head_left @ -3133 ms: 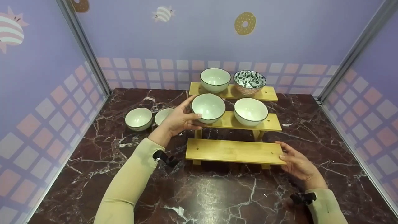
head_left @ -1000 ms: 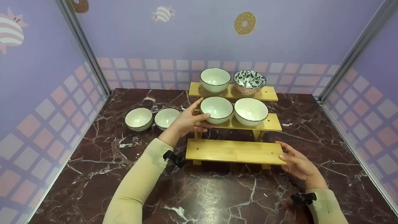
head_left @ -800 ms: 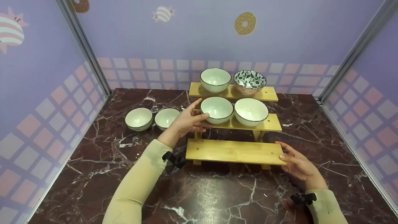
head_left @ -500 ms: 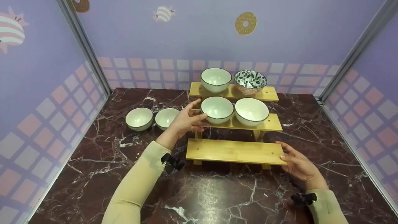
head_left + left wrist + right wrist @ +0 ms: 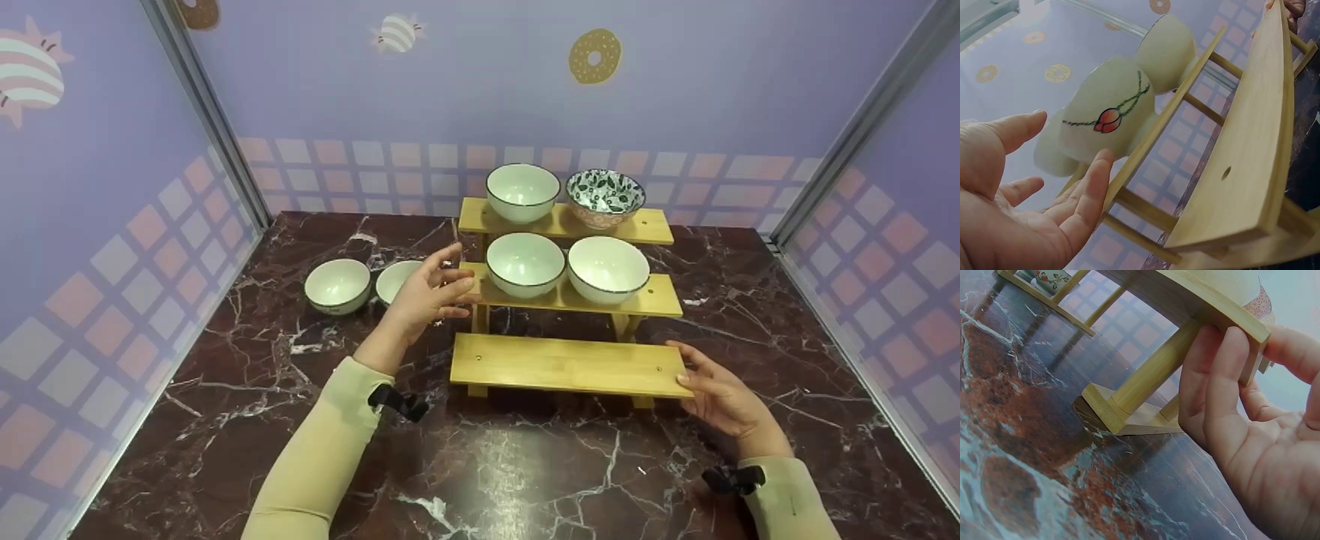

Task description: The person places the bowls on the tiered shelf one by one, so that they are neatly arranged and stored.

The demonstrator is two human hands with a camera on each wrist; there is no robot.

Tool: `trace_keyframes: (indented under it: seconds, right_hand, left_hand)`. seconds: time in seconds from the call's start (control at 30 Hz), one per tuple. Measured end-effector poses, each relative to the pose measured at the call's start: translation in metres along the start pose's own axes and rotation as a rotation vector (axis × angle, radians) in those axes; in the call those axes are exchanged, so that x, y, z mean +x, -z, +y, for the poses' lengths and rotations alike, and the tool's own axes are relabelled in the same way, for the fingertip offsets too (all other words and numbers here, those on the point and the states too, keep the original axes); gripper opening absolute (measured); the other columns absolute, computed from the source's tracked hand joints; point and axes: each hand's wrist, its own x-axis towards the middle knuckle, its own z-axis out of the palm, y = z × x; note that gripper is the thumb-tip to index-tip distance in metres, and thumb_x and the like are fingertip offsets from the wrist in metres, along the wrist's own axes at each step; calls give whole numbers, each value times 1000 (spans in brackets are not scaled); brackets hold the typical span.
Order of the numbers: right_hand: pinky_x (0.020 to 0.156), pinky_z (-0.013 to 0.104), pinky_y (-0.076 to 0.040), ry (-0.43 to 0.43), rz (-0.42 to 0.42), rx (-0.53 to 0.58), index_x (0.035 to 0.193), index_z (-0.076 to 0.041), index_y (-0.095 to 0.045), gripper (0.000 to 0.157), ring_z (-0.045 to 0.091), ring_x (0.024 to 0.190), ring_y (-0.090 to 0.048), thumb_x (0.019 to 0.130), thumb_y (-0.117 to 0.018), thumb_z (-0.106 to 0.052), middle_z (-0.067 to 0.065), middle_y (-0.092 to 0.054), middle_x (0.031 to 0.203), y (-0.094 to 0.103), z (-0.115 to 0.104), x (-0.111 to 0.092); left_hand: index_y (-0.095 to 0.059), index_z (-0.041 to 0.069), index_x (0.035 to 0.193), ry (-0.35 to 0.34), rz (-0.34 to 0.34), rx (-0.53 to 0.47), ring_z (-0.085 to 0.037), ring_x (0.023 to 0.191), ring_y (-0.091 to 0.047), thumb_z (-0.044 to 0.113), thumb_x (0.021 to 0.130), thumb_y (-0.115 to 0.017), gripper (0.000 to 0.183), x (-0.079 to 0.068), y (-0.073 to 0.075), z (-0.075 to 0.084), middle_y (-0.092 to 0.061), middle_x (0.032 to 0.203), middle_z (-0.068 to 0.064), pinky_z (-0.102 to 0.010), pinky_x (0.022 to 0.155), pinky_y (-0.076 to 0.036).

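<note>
A three-tier wooden stand (image 5: 566,364) is on the dark marbled table. On its middle tier are a pale green bowl (image 5: 525,264) at left and a white bowl (image 5: 608,268) at right. Just left of the green bowl is my left hand (image 5: 429,295), fingers spread and apart from it. The left wrist view shows a red flower bud painted on a bowl's side (image 5: 1109,119), with nothing in the palm. My right hand (image 5: 721,394) pinches the right end of the lowest tier; the right wrist view shows fingers (image 5: 1224,377) under the board's edge.
The top tier carries another pale green bowl (image 5: 523,193) and a patterned bowl (image 5: 604,196). Two more bowls stand on the table at left: a light bowl (image 5: 337,286) and a second one (image 5: 396,280) partly behind my left hand. Purple walls (image 5: 495,75) enclose the table.
My left hand set the pale green bowl down on the middle tier beside the white bowl, let go and drew back to the left. My right hand has stayed on the stand.
</note>
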Motion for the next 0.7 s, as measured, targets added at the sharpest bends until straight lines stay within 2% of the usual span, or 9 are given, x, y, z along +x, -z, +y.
trace_keyframes:
  seconds: [0.17, 0.4, 0.7]
  right_hand:
    - [80, 20, -64, -1, -11, 12, 151, -27, -38, 57, 13, 101, -75, 108, -22, 8, 3, -68, 125, 0, 0, -1]
    - [77, 20, -64, 2, 5, 15, 151, -26, -39, 56, 13, 99, -75, 108, -24, 7, 4, -68, 124, -1, 0, 0]
    - [78, 19, -64, 27, -43, 29, 150, -25, -42, 59, 14, 99, -75, 107, -21, 9, 6, -69, 123, 1, 1, 1]
  left_hand:
    - [-29, 17, 163, -24, 29, 9, -21, 97, -75, 9, 102, -63, 70, -10, 9, 0, -52, 143, -25, -27, 74, -66]
    - [-28, 15, 163, -42, 77, -14, -17, 95, -75, 7, 102, -63, 70, -22, 24, -2, -50, 145, -27, -27, 75, -66]
    - [-27, 17, 163, -44, 176, -62, -20, 98, -76, 6, 103, -61, 71, -38, 49, -9, -57, 135, -15, -28, 78, -67]
